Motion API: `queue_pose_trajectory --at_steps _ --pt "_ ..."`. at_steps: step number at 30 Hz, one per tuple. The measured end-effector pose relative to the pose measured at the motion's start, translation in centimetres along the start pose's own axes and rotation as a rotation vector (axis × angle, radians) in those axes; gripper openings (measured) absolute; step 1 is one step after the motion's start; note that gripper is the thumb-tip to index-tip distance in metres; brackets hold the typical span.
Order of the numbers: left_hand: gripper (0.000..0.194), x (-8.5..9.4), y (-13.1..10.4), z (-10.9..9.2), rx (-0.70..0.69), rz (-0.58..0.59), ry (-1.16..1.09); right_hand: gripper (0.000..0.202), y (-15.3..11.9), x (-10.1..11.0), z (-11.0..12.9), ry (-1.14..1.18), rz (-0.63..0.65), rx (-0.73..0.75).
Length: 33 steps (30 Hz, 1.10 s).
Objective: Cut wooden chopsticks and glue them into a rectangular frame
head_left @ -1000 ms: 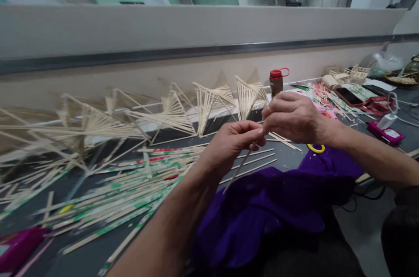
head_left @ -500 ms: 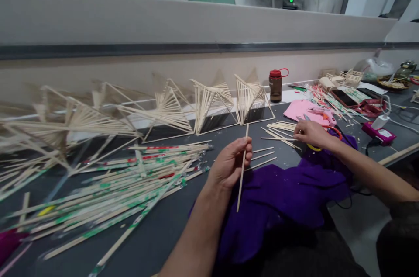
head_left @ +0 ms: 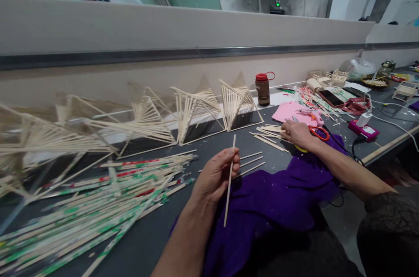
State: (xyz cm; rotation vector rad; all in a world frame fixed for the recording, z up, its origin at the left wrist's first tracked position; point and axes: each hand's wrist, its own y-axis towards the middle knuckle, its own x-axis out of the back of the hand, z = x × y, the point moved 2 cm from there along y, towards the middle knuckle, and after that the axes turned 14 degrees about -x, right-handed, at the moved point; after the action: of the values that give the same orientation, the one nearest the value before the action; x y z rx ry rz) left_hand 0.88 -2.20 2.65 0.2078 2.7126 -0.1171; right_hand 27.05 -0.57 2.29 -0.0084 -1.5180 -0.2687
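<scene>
My left hand (head_left: 216,174) holds one thin wooden stick (head_left: 228,200) near its upper part, tilted slightly, above the purple cloth (head_left: 278,198). Several loose sticks (head_left: 252,160) lie on the dark table just beyond that hand. Farther right, my right hand (head_left: 296,133) rests at the end of a pile of short sticks (head_left: 270,135); its fingers are bent down and close together, and what they grip is too small to tell. Orange-handled scissors (head_left: 319,133) lie beside it.
Stick-built twisted frames (head_left: 199,106) stand along the wall. Wrapped chopsticks (head_left: 108,207) cover the left of the table (head_left: 144,246). A brown bottle (head_left: 262,89), pink cloth (head_left: 288,112), glue gun (head_left: 310,115), phone (head_left: 331,98) and purple power block (head_left: 363,131) are beyond and to the right.
The view has turned right, so everything sits farther left. My left hand still holds the stick. At the pile, a stick that lay crosswise now lies differently beside my right hand.
</scene>
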Motion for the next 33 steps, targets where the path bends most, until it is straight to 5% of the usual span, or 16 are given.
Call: queue_pose_trajectory --at_steps 4,8,21,29,33 --pt "0.010 0.2 -0.1 -0.3 -0.018 -0.028 -0.013 0.038 -0.9 1.6 -4.3 -0.049 -0.071 -0.164" --pt "0.012 0.2 -0.1 -0.4 -0.034 -0.023 -0.004 0.033 -2.3 1.3 -7.3 -0.167 0.051 -0.271" --pt "0.014 0.3 -0.2 -0.4 -0.057 -0.002 0.006 0.038 -1.4 -0.2 -8.0 -0.088 -0.027 -0.303" --pt "0.015 0.3 -0.2 -0.4 -0.060 -0.017 -0.002 0.034 -1.8 2.5 -6.6 0.617 -0.442 -0.125" --pt "0.014 0.6 -0.1 -0.7 -0.076 -0.045 -0.029 0.043 -1.2 5.1 -2.7 1.006 -0.295 0.026"
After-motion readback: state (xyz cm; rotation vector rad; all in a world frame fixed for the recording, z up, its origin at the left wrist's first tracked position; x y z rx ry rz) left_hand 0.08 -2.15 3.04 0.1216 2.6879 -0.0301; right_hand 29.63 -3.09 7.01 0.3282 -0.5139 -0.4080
